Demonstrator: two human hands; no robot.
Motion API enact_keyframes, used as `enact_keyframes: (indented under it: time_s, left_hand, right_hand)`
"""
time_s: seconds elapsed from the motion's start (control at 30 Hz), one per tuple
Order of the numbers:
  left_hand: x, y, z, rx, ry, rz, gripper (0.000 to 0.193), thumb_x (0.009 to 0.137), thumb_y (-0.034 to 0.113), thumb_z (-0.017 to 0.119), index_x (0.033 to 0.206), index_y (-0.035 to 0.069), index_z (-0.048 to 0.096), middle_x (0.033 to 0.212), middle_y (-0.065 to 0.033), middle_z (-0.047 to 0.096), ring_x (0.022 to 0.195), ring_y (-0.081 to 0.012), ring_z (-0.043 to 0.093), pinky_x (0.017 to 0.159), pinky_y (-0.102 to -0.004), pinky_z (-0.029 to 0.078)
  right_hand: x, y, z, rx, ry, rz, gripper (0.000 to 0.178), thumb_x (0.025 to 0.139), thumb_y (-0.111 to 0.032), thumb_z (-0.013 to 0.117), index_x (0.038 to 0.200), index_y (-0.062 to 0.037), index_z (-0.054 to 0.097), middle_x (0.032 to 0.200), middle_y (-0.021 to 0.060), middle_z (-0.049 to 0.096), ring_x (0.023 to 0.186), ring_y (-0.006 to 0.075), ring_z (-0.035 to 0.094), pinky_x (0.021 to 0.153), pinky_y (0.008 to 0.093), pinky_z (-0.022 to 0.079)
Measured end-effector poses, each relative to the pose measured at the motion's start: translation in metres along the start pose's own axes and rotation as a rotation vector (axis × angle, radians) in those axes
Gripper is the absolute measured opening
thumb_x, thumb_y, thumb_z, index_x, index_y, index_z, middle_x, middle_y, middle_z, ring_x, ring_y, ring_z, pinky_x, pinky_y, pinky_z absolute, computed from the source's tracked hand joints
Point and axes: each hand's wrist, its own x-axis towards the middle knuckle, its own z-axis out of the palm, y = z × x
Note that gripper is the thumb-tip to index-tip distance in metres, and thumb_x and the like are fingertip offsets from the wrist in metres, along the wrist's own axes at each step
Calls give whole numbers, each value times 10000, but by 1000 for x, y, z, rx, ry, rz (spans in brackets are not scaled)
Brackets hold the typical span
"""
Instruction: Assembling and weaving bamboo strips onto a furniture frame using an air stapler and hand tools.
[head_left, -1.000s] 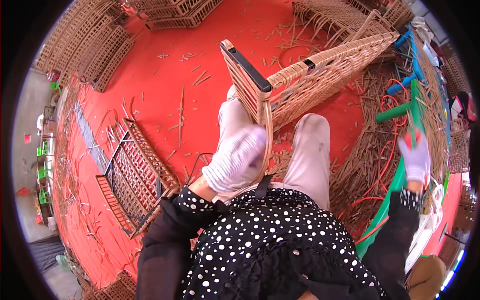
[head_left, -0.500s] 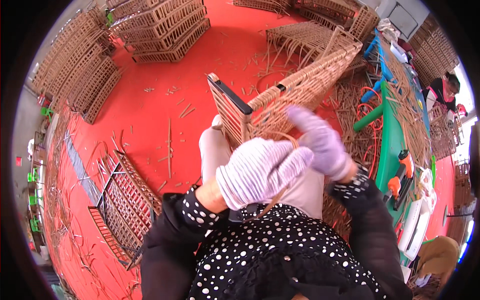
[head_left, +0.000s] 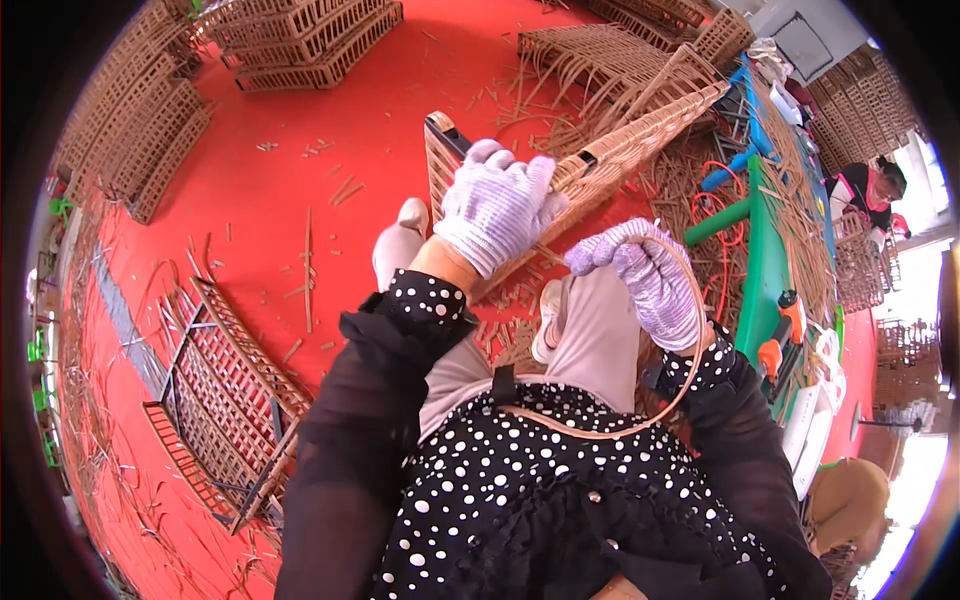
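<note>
A tan woven rattan frame (head_left: 640,130) with dark metal showing at its corner stands tilted in front of my legs. My left hand (head_left: 495,208), in a pale lilac knit glove, is closed over the frame's near corner, hiding part of the dark bar. To its right, my right hand (head_left: 645,285), gloved alike, has its fingers curled around a long, thin rattan strip (head_left: 605,436). The strip arcs from that hand down across my lap in a wide loop. Its other end reaches toward the frame near my left hand.
A slatted rattan piece (head_left: 220,385) lies on the red floor at left. Stacked woven crates (head_left: 300,45) stand farther off. At right, a green-edged bench (head_left: 762,270) carries loose strips and an orange-black power tool (head_left: 785,335). Another person (head_left: 870,200) works beyond it.
My left hand has moved up and away onto the frame's corner. My right hand has come down and apart from it, and the strip now forms a wide loop.
</note>
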Motion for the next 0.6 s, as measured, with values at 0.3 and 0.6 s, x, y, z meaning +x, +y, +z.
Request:
enact_keyframes:
  time_s: [0.3,0.6]
  left_hand:
    - [-50,-15,-40,-273,-29,145,362,753,270,626,1018,33,558,728,-75,576,731,-256,565,826,-372,429]
    - [-36,-14,-15,-655,137,393,237,820,290,530,899,74,587,820,-77,577,894,-235,553,978,-433,321]
  right_hand:
    - [20,-20,50,96,-235,-28,340,922,-341,449,863,-21,548,885,152,608,885,256,582,864,422,436]
    - [49,-13,33,786,-8,195,338,940,-349,405,728,-87,439,562,20,419,485,174,421,596,345,462]
